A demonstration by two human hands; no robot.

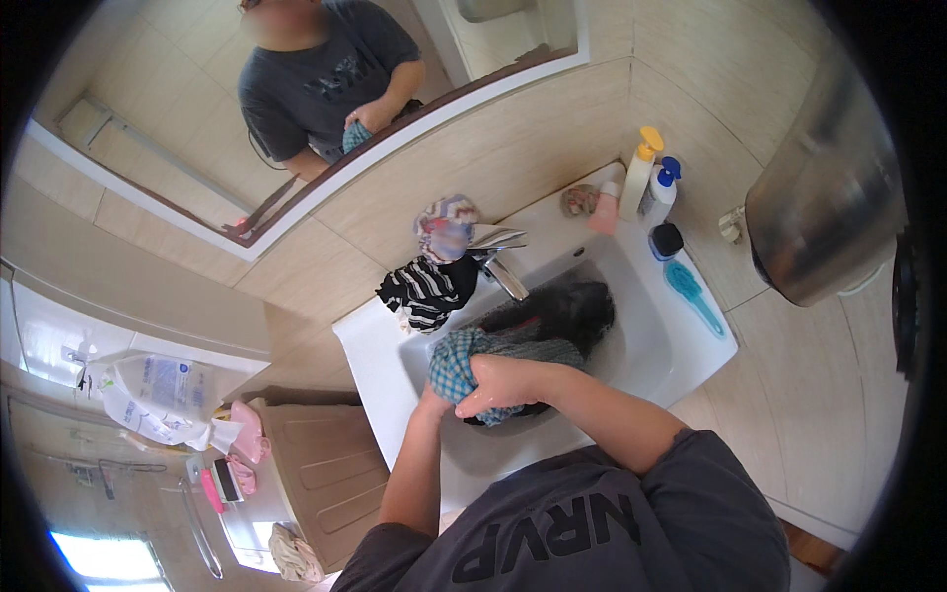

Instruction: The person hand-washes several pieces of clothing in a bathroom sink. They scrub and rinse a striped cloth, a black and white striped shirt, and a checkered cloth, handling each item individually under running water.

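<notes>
My right hand [503, 381] grips a wet blue-and-white checked cloth [453, 362] over the white washbasin [377, 399]. My left hand [438, 399] is at the cloth's left side, mostly hidden behind it, with the wrist showing. Grey ribbed fabric [544, 349] stretches from the cloth toward the basin's middle; whether the two are one piece I cannot tell. Dark fabric [577, 314] lies soaking in water in the basin. Above it juts a chrome faucet [507, 275].
Left of the faucet, a black-and-white striped cloth [429, 294] and a patterned cloth [446, 226] lie bunched. Pump bottles [641, 174], a dark-lidded jar [666, 241] and a teal brush [692, 296] line the right rim. A metal tank [821, 185] hangs at right; a mirror [170, 111] spans the wall.
</notes>
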